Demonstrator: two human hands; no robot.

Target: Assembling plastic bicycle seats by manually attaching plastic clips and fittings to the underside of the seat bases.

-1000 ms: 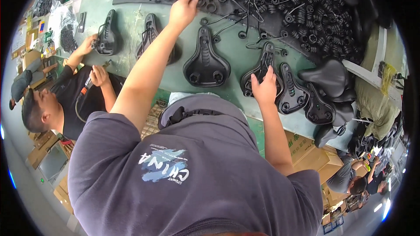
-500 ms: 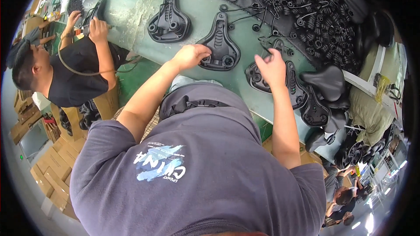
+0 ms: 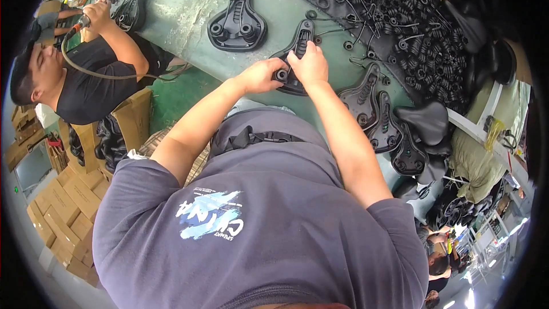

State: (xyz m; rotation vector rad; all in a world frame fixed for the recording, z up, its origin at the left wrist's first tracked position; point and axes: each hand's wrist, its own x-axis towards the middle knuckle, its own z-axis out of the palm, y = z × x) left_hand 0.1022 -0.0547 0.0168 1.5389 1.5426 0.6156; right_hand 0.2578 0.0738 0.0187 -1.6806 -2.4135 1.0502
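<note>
Left hand (image 3: 260, 76): fingers closed on the rear of the saddle base (image 3: 297, 51).
Right hand (image 3: 309, 64): fingers curled over the same base, on the green bench (image 3: 189, 0).

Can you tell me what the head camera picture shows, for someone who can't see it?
Both hands, left hand and right hand, press on a black saddle base lying upside down on a green table. Another saddle base lies nearby, beside a heap of black springs.

A workshop: green workbench (image 3: 189, 0) strewn with saddle bases (image 3: 237, 20) and springs (image 3: 400, 17).
</note>
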